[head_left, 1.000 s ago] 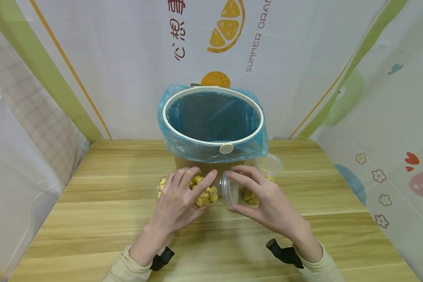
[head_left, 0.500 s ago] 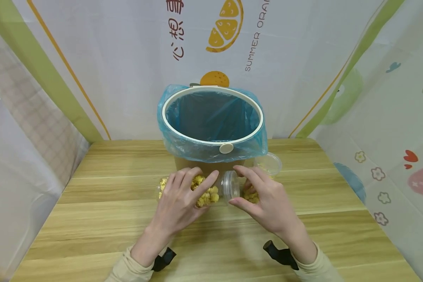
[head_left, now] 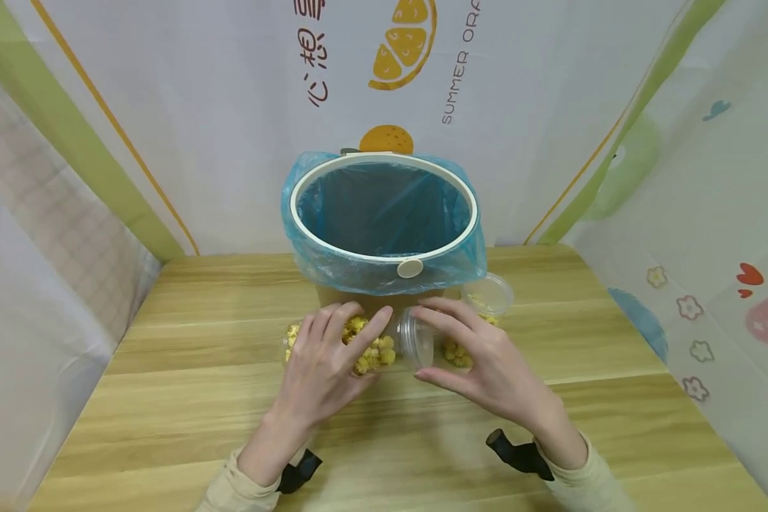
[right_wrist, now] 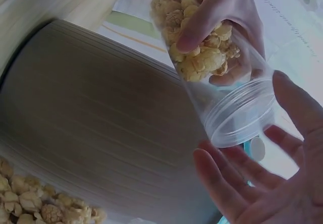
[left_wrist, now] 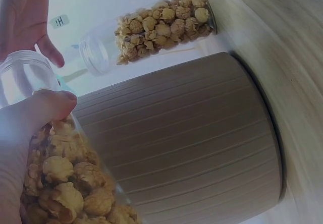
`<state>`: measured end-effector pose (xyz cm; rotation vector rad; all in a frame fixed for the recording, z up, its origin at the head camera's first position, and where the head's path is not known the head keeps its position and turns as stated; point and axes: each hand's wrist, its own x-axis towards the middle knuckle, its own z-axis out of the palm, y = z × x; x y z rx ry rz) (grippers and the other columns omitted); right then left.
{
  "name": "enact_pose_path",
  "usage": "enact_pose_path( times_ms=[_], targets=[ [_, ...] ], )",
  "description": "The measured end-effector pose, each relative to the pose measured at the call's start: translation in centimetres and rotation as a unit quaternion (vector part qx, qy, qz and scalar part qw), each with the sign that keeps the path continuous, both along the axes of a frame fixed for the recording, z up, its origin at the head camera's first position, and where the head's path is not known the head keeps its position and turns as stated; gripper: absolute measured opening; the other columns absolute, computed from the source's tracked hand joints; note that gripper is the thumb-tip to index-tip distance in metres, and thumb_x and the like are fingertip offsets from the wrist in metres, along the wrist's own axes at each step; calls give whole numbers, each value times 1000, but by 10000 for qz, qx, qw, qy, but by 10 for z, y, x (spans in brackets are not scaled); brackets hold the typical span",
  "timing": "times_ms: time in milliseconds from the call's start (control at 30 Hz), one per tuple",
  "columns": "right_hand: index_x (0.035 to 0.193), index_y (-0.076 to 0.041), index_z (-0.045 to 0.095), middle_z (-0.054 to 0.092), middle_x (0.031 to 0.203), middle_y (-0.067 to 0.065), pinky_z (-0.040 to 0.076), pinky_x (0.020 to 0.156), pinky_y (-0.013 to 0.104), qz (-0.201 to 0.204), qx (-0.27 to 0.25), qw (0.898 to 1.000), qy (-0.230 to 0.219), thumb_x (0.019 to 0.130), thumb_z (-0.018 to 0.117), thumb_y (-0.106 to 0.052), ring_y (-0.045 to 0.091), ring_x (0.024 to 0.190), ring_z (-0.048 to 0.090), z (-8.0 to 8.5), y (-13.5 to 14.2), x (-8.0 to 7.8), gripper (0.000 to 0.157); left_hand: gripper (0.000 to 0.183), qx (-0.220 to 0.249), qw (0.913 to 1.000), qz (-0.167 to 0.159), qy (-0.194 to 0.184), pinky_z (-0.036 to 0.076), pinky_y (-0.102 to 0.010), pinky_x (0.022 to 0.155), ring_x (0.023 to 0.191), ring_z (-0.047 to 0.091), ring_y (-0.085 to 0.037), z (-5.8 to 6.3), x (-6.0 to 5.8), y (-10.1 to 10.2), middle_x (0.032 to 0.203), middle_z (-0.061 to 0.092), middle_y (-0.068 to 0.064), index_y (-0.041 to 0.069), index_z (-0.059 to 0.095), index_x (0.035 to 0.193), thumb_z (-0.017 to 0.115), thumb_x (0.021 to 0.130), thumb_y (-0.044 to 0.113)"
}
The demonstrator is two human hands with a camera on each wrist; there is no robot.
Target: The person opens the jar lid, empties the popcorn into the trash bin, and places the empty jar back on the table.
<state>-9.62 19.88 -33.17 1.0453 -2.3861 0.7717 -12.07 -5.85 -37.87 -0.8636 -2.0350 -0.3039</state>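
A clear jar of popcorn is tilted on its side in front of the bin, its ridged mouth end toward the right. My left hand grips it around the body; its thumb shows across the jar in the left wrist view. My right hand is spread around the mouth end, thumb on one side of the rim and fingers at the other. In the right wrist view the thumb tip is right at the ridged rim. A second popcorn jar stands partly behind the right hand.
A brown ribbed bin stands just beyond the hands. Its blue bag hangs over the outside under a pale oval ring. Wood-patterned table surrounds it, with printed cloth behind and at the sides.
My right hand's fingers draw in around the jar's mouth end half a second ago, then spread wider again now. My left hand keeps its grip; the head view shifts slightly.
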Motion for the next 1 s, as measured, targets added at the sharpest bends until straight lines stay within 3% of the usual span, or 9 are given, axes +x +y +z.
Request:
enact_pose_path(
  times_ms=[133, 267, 367, 467, 567, 700, 1000],
  targets=[
    [150, -20, 50, 52, 152, 7, 59, 98, 39, 206, 159, 9996, 84, 80, 90, -26, 22, 129, 63, 2, 1, -2, 81, 107, 43, 10000, -8, -84, 53, -44, 86, 104, 56, -30, 0, 1, -2, 120, 59, -12, 23, 55, 145, 101, 50, 43],
    [151, -18, 49, 52, 152, 7, 59, 96, 37, 65, 23, 9997, 241, 77, 90, -38, 22, 128, 63, 3, 2, -2, 87, 110, 19, 10000, -70, -38, 53, -44, 85, 104, 56, -30, -1, 0, 0, 120, 59, -12, 23, 54, 145, 102, 49, 45],
    [150, -16, 51, 59, 142, 6, 59, 88, 32, -232, -197, 9991, 280, 86, 74, -60, 18, 115, 68, 2, 2, -1, 81, 112, 26, 10000, -81, 9, 53, -45, 84, 103, 56, -29, -1, -1, 1, 119, 59, -12, 23, 54, 145, 103, 47, 46],
    [147, -16, 53, 64, 131, 4, 60, 78, 26, -522, -315, 9981, 66, 92, 55, -69, 11, 97, 71, 0, 0, 0, 77, 113, 27, 10000, -82, -1, 54, -45, 85, 103, 56, -29, 0, 0, 2, 119, 59, -12, 23, 55, 145, 103, 45, 46],
    [146, -17, 54, 67, 125, 2, 61, 76, 27, -657, -351, 9970, -234, 90, 68, -61, 9, 88, 72, -2, -2, 2, 72, 114, 11, 9999, -95, -62, 53, -45, 86, 104, 56, -29, 0, 2, 2, 120, 59, -12, 24, 54, 145, 103, 45, 46],
    [144, -17, 56, 69, 125, 2, 62, 75, 28, -653, -452, 9957, -473, 82, 87, -35, 9, 86, 72, -4, -6, 3, 72, 112, -4, 9999, -85, -120, 53, -45, 87, 105, 56, -30, 1, 2, 1, 120, 58, -11, 24, 54, 145, 103, 47, 46],
    [145, -17, 56, 60, 142, 5, 58, 87, 20, 83, -509, 9982, -307, 79, 90, -23, 17, 115, 68, 0, -4, 2, 75, 108, 3, 9998, -104, -194, 54, -45, 88, 106, 56, -30, 3, 2, -2, 121, 58, -12, 24, 53, 146, 102, 51, 45]
  ],
)
